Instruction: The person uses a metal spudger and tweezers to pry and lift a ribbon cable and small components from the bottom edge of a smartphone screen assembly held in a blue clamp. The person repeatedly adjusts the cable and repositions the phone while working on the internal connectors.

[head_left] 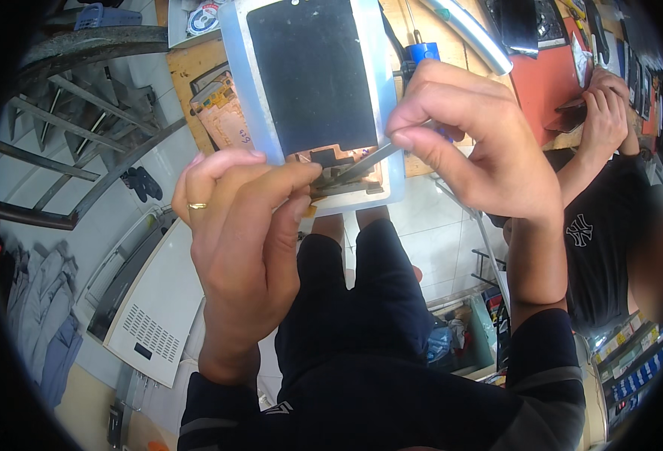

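A flat dark screen panel (312,75) lies on a pale bluish mat (388,98), with a copper-coloured strip (369,152) and small dark parts at its near end. My right hand (489,143) pinches a thin, flat metal tool (369,161) between thumb and forefinger. The tool slants down to the left, its tip among those parts. My left hand (245,233), a ring on one finger, bends over the panel's near left corner. Its forefinger and thumb close on that corner beside the tool's tip; what they grip is hidden.
Left of the mat lies a copper-coloured phone part (222,113). A blue-handled screwdriver (423,51) and a silvery roll (470,34) lie at the far right. Another person's hands (605,109) work over a red mat (534,90). A metal frame (83,143) stands left.
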Tool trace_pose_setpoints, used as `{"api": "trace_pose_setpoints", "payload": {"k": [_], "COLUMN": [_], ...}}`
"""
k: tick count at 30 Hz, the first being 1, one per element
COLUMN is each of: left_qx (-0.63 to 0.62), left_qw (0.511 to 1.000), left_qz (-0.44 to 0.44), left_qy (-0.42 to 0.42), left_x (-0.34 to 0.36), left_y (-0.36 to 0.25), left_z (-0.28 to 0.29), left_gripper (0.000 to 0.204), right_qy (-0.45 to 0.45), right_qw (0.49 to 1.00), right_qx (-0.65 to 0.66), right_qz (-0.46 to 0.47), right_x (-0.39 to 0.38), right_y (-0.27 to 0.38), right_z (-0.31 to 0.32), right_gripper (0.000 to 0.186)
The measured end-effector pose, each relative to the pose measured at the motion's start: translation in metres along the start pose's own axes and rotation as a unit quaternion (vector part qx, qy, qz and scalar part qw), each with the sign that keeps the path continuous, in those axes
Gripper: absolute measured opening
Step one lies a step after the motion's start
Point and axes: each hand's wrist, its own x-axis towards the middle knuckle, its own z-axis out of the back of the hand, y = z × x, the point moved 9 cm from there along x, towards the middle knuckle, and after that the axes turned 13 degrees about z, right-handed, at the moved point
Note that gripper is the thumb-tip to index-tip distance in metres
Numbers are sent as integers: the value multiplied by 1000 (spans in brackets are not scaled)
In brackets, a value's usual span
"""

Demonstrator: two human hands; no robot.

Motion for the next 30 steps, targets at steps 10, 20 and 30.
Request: {"api": "trace_pose_setpoints", "payload": {"k": [10,20,30], "left_qx": [-38,-68,-64], "left_qw": [999,997,998], "left_qz": [24,18,-1], "left_qy": [31,24,15], "left_x": [-18,-28,-36], "left_y": [5,9,7], "left_z": [0,-7,-8], "left_gripper": [24,34,39], "right_qy": [-119,-450,-403], "right_qw": [986,835,842], "right_qx": [32,89,-171], "right_qz": [-112,-303,-315], "right_x": [-20,-142,-184], "right_y": [-8,-74,-98], "right_z": [18,44,38], "right_gripper": [4,17,16]}}
